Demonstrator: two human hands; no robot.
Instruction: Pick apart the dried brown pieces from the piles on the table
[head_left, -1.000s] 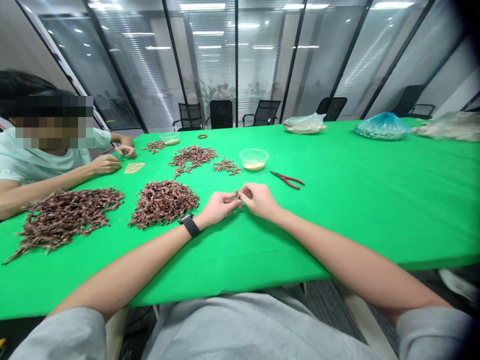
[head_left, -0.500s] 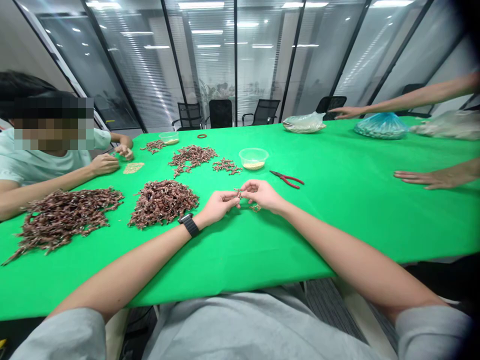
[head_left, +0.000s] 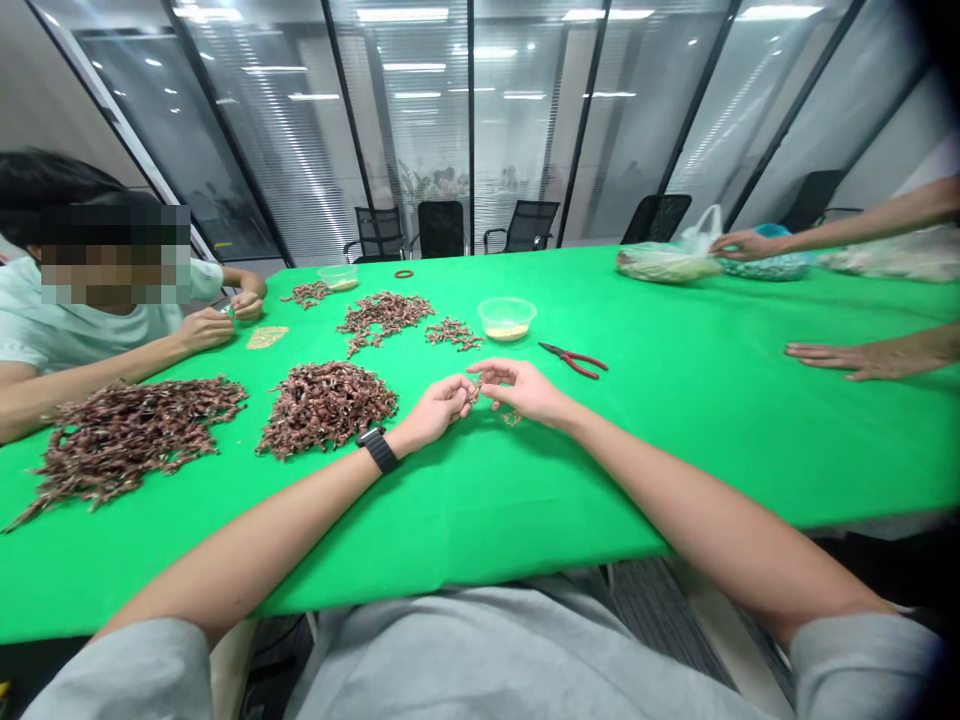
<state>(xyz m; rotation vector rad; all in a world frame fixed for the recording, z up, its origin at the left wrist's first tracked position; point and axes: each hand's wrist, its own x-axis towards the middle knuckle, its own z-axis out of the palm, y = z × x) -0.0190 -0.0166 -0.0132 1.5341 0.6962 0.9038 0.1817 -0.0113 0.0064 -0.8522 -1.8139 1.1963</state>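
Observation:
My left hand pinches a tiny brown piece between thumb and fingers, above the green-covered table. My right hand is beside it, fingers apart and reaching toward that piece. A second small brown piece lies on the table just below my right hand. To the left of my left hand sits a heap of similar brown pieces. A black watch circles my left wrist.
Red-handled pliers and a transparent bowl of grains lie ahead. A seated co-worker's hands work at the left beside a larger heap. Another person's hand touches a bag at the far right.
My right hand has opened and lifted slightly from the piece. The far bag has shifted right, and another person's hand has moved onto it.

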